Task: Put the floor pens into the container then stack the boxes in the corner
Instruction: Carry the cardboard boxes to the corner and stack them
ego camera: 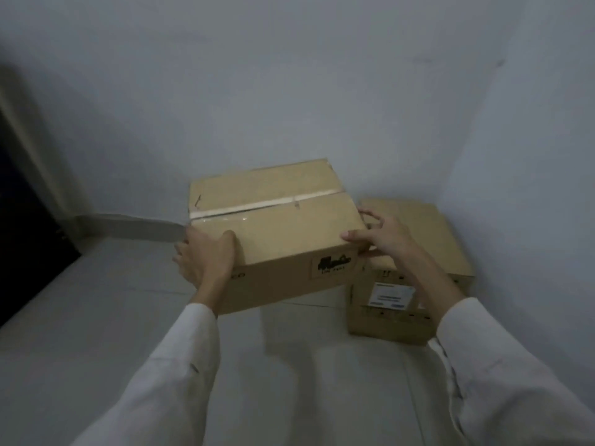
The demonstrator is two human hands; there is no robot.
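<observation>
A taped cardboard box with a dark label on its front is lifted off the floor, its shadow below it. My left hand grips its near left corner. My right hand holds its near right corner, thumb on top and fingers around the side. A second cardboard box with a white shipping label stands on the floor in the corner, just right of and lower than the held box. No pens or container are in view.
Two pale walls meet at the right, behind the corner box. The light tiled floor stretches left to a dark doorway with its frame.
</observation>
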